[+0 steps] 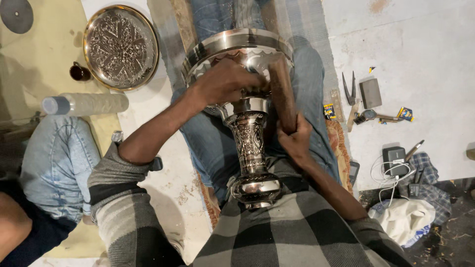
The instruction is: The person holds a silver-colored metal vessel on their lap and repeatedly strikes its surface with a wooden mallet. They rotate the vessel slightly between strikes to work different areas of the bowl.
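Two hands on it, I see: right hand (295, 140) clenched round a wooden mallet (282, 94), left hand (225, 81) closed on the neck of the engraved vase (250, 143) lying across the lap, beyond it an embossed tray (121, 47) on the floor.

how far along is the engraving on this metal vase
Done: the vase stem is densely patterned, and an engraved round tray lies aside. In hand: left hand presses at the bowl's neck, right hand grips a wooden mallet. Left: bowl and base look plain and shiny.
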Action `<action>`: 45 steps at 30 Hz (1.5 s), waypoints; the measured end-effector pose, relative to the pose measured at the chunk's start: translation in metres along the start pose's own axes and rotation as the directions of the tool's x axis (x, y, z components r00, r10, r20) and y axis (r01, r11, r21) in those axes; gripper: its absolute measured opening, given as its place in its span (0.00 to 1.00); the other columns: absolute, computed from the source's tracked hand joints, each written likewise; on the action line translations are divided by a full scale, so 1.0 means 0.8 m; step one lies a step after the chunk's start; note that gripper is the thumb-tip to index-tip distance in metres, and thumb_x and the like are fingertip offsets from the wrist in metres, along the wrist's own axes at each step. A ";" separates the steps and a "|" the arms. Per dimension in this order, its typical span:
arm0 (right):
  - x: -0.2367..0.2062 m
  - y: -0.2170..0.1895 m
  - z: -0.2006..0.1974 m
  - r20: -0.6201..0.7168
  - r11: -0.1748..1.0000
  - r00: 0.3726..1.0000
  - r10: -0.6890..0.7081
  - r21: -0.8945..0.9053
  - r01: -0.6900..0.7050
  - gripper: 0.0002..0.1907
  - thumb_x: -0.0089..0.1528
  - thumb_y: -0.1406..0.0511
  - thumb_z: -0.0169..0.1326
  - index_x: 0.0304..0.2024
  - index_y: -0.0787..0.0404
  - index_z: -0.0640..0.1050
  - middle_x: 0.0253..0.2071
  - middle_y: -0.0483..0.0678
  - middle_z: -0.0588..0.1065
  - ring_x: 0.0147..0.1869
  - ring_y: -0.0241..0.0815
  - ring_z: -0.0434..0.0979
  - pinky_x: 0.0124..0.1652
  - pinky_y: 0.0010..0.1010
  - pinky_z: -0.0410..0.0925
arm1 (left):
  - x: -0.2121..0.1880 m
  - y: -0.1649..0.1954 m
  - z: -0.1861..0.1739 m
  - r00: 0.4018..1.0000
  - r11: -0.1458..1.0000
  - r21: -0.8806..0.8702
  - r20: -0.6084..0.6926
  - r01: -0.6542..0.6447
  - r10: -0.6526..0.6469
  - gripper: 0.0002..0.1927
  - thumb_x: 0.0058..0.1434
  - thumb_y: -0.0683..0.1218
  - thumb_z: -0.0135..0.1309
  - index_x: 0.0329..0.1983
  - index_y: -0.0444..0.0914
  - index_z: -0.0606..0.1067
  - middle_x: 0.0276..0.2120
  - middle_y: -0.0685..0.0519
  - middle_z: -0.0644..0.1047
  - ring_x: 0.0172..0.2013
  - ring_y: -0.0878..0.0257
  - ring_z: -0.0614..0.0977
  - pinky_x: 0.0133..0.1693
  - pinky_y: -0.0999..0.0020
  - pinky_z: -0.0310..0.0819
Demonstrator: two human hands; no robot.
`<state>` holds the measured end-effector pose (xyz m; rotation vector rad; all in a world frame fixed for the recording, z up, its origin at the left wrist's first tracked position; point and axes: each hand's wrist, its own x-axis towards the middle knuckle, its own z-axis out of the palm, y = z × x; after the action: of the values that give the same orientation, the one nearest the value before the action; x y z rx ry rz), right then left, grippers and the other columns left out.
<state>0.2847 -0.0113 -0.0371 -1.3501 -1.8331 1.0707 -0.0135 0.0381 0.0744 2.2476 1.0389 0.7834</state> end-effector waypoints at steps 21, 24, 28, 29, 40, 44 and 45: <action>-0.007 0.004 0.002 -0.126 0.994 0.989 -0.072 0.073 0.082 0.14 0.63 0.67 0.67 0.34 0.66 0.73 0.23 0.46 0.71 0.25 0.32 0.69 0.28 0.28 0.64 | 0.048 0.025 -0.035 0.949 0.986 0.157 0.299 0.050 -0.096 0.24 0.50 0.35 0.62 0.50 0.49 0.81 0.29 0.53 0.83 0.30 0.55 0.84 0.32 0.57 0.76; 0.000 0.008 -0.003 -0.075 0.977 0.995 -0.070 0.194 0.084 0.12 0.62 0.67 0.66 0.39 0.67 0.75 0.26 0.49 0.72 0.29 0.36 0.69 0.30 0.29 0.65 | 0.044 0.023 -0.030 0.957 0.987 0.155 0.281 0.029 -0.073 0.25 0.50 0.35 0.62 0.51 0.49 0.81 0.32 0.54 0.84 0.32 0.56 0.86 0.35 0.57 0.78; 0.008 0.010 -0.009 -0.050 0.982 0.990 -0.135 0.126 0.140 0.14 0.55 0.68 0.64 0.39 0.67 0.74 0.28 0.49 0.74 0.30 0.34 0.72 0.31 0.30 0.68 | 0.030 0.016 -0.014 0.965 0.979 0.201 0.249 0.028 -0.079 0.26 0.48 0.36 0.63 0.52 0.48 0.80 0.30 0.53 0.83 0.30 0.57 0.84 0.38 0.57 0.79; 0.010 0.008 -0.010 -0.125 0.974 0.987 -0.100 0.190 0.123 0.12 0.58 0.68 0.65 0.38 0.65 0.75 0.29 0.49 0.75 0.31 0.34 0.73 0.32 0.32 0.69 | 0.025 0.014 -0.008 0.965 0.973 0.228 0.242 0.047 -0.103 0.28 0.47 0.35 0.62 0.52 0.49 0.81 0.26 0.54 0.83 0.28 0.59 0.84 0.39 0.56 0.78; 0.069 -0.056 -0.080 0.236 0.984 0.968 -0.086 -0.132 0.119 0.15 0.51 0.72 0.60 0.38 0.68 0.70 0.27 0.60 0.71 0.30 0.58 0.73 0.34 0.41 0.66 | -0.017 0.018 0.021 0.958 0.923 0.257 -0.074 0.287 -0.278 0.29 0.45 0.31 0.58 0.51 0.45 0.82 0.19 0.55 0.78 0.19 0.63 0.77 0.22 0.65 0.72; 0.091 -0.074 -0.088 0.263 0.985 0.956 -0.130 -0.080 0.156 0.13 0.54 0.71 0.57 0.39 0.67 0.69 0.28 0.60 0.71 0.31 0.57 0.74 0.35 0.41 0.67 | -0.024 0.022 0.024 0.955 0.945 0.222 -0.228 0.241 -0.190 0.27 0.45 0.33 0.59 0.51 0.40 0.81 0.31 0.52 0.83 0.24 0.62 0.81 0.27 0.65 0.76; 0.095 -0.077 -0.088 0.250 0.982 0.958 -0.138 -0.089 0.165 0.12 0.55 0.71 0.57 0.40 0.67 0.70 0.29 0.60 0.71 0.32 0.56 0.75 0.35 0.40 0.67 | -0.024 0.021 0.025 0.957 0.948 0.223 -0.235 0.225 -0.171 0.27 0.45 0.32 0.59 0.52 0.39 0.81 0.35 0.52 0.85 0.25 0.63 0.83 0.27 0.66 0.76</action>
<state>0.2936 0.0696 0.0516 -1.1561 -2.1646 1.1074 -0.0018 0.0089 0.0668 2.2478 1.5165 0.8599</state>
